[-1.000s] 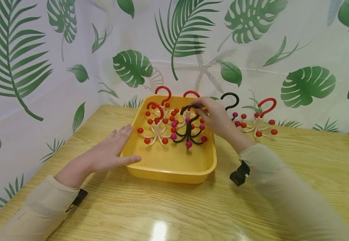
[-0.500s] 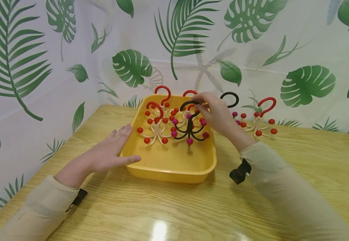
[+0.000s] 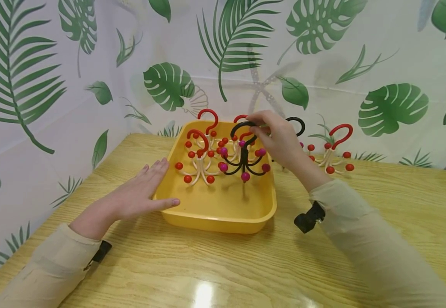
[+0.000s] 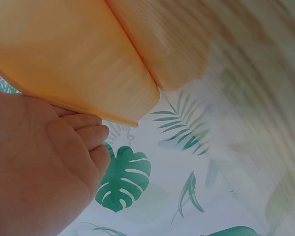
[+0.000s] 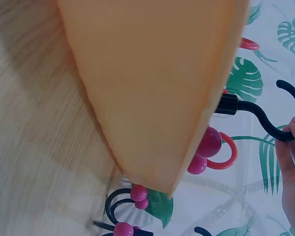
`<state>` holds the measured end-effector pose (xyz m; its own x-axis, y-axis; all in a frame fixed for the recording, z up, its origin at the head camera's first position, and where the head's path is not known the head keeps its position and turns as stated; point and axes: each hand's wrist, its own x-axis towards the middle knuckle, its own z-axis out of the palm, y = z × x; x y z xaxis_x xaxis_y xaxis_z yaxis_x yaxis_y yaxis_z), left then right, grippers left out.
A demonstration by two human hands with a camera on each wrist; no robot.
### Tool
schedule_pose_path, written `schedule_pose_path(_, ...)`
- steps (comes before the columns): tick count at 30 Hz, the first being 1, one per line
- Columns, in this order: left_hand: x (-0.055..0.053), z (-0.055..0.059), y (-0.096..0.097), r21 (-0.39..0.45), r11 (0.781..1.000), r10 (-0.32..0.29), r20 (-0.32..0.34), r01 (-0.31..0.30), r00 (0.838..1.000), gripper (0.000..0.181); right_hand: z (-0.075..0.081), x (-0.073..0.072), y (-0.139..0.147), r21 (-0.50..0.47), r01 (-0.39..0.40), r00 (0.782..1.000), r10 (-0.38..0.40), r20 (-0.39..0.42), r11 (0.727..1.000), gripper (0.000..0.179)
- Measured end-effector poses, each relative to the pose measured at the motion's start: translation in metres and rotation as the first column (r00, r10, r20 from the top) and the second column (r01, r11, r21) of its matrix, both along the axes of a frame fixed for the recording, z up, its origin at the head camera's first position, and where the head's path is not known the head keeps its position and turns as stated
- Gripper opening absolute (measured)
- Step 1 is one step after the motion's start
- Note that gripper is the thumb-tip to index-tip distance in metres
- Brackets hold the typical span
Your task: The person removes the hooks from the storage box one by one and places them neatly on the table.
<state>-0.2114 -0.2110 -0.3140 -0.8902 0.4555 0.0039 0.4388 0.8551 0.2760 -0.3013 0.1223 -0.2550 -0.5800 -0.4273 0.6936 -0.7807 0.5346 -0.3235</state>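
Observation:
In the head view my right hand (image 3: 280, 139) pinches the curved top of a black multi-arm hanger hook (image 3: 244, 159) with pink ball tips. It hangs upright over the right half of a yellow tub (image 3: 217, 216), its shadow on the tub floor below. My left hand (image 3: 140, 192) lies flat along the tub's left rim, fingers straight and thumb over the near-left side. Several white hanger hooks (image 3: 201, 167) with red tops and red balls stand inside the tub. From the right wrist, the tub wall (image 5: 152, 93) hides most of the held hook's arms.
Right of the tub, another black hook (image 3: 299, 125) with pink balls stands partly behind my right hand. Beside it is a white hook (image 3: 340, 137) with a red top. The wooden table (image 3: 149, 265) meets a leaf-patterned wall (image 3: 323, 64) at the back.
My right hand has raised the black hanger hook a little and shifted it slightly right. Its shadow now shows apart from it. My left hand has stayed on the rim.

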Motion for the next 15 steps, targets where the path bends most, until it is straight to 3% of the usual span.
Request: schedule_pose_path(15, 0.001, 0.000, -0.001, 0.005, 1.000, -0.001, 0.002, 0.001, 1.000, 0.104, 0.016, 0.012, 0.017, -0.084, 0.038, 0.997, -0.044, -0.068, 0.996, 0.021)
